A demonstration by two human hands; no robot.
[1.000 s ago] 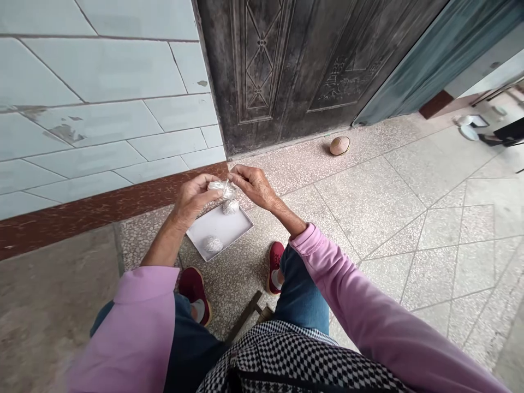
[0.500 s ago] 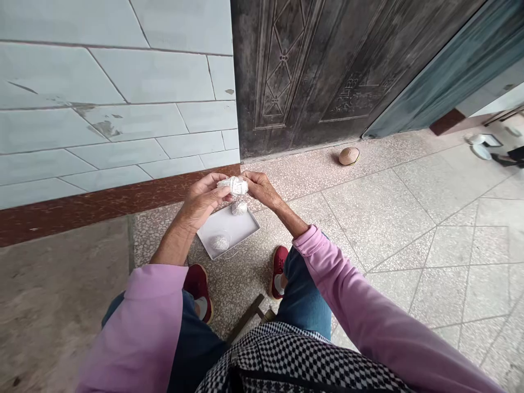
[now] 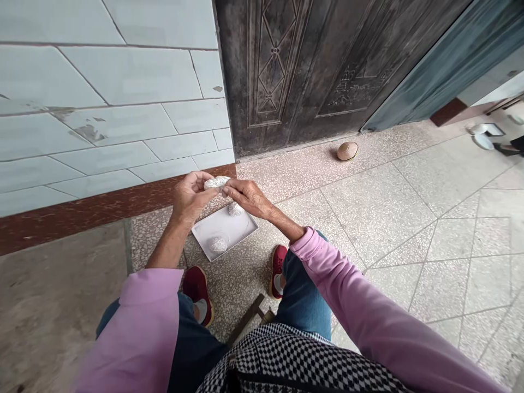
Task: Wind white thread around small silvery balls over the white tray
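A small bundle of white yarn (image 3: 215,182) is held up between both hands, above the far edge of a shallow white box lid (image 3: 203,228). My left hand (image 3: 191,196) is closed around its left end, fingers behind and thumb in front. My right hand (image 3: 248,196) is closed at the bundle's right end, with fingertips pinched; a strand between them is too fine to make out. Inside the lid lie two white yarn balls: one ball (image 3: 218,244) near the front, another ball (image 3: 236,209) at the back right, partly under my right hand.
A dark carved door (image 3: 303,71) and a tiled wall (image 3: 123,120) rise ahead. On the floor by the door lies a pinkish ball (image 3: 347,151). Red shoes (image 3: 197,289) flank the lid's near side. White dishes (image 3: 483,141) are far right.
Both hands have moved slightly left with the yarn bundle. My right hand has turned over more, its back now facing up, and its fingers cover the bundle's right end.
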